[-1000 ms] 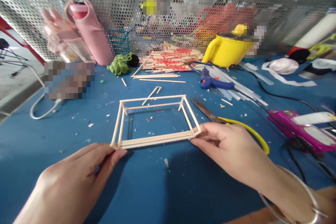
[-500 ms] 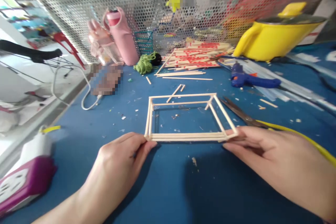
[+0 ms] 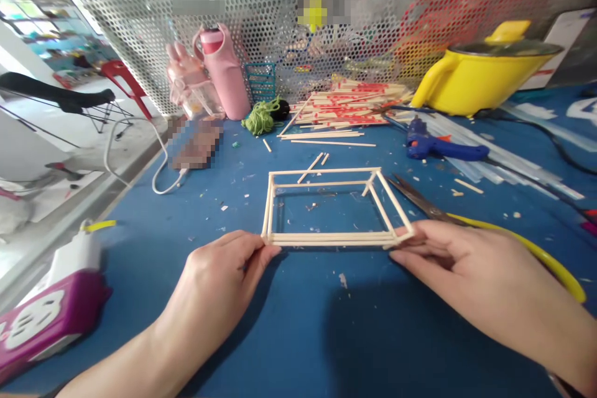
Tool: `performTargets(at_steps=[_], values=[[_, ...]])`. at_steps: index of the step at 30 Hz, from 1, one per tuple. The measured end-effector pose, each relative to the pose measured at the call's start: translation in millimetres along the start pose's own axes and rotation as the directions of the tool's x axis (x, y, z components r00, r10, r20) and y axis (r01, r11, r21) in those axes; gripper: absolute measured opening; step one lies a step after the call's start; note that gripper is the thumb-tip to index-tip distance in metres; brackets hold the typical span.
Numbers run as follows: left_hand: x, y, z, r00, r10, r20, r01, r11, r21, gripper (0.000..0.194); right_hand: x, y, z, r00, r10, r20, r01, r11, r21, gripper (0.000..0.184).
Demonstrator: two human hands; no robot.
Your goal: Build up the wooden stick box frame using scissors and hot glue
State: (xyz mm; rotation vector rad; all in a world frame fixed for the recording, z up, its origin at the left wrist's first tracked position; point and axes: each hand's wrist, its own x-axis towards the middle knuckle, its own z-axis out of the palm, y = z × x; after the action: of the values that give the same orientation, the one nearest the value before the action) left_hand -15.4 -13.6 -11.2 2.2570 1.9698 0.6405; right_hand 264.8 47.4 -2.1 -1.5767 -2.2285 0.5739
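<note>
A rectangular frame of thin wooden sticks (image 3: 326, 239) is held at its two near corners, over the blue tabletop (image 3: 289, 336). My left hand (image 3: 224, 273) pinches the near left corner between thumb and fingers. At the near right corner, my right hand (image 3: 448, 267) grips the frame the same way. Just beyond that hand lie scissors (image 3: 415, 196) with yellow handles, partly covered by it. Short cut sticks (image 3: 310, 168) rest on the table behind the frame's far side. Whether the frame's far end touches the table, I cannot tell.
Behind are a pile of sticks with red wrappers (image 3: 345, 102), green yarn (image 3: 262, 117), a pink bottle (image 3: 226, 78) and a yellow pot (image 3: 485, 78). A blue glue gun (image 3: 438, 146) and clear glue sticks (image 3: 494, 161) lie right. A purple power strip (image 3: 51, 323) sits at left.
My view has swung left, bringing the power strip and floor into sight at left. Both hands keep their hold on the stick frame, which now appears squarer to me.
</note>
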Motion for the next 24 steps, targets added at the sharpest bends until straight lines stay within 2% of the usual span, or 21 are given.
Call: performTargets(at_steps=[4,8,13,19,24], values=[[0,-2,2.4,1.000,0.008,-0.014,-0.008,1.000,-0.019,0.025,0,3,3,1.000,-0.003,0.005,0.002,0.999,0.054,0.007],[3,-3,2.7,1.000,0.001,-0.006,-0.001,1.000,-0.028,0.027,1,-4,-1,0.997,0.035,0.068,-0.042,0.994,0.105,0.008],[9,2,-6.8,0.998,-0.020,0.063,0.019,1.000,0.017,0.032,1,-15,-12,0.989,0.038,0.143,-0.060,0.987,0.152,0.006],[14,8,-13.6,0.994,-0.052,0.095,0.047,0.997,0.057,0.036,-3,-15,-19,0.987,-0.025,0.156,0.000,0.987,0.163,0.007],[13,-4,-0.9,1.000,0.005,0.016,-0.005,1.000,-0.023,0.034,1,-10,-17,0.978,0.007,0.207,-0.064,0.961,0.270,0.010]])
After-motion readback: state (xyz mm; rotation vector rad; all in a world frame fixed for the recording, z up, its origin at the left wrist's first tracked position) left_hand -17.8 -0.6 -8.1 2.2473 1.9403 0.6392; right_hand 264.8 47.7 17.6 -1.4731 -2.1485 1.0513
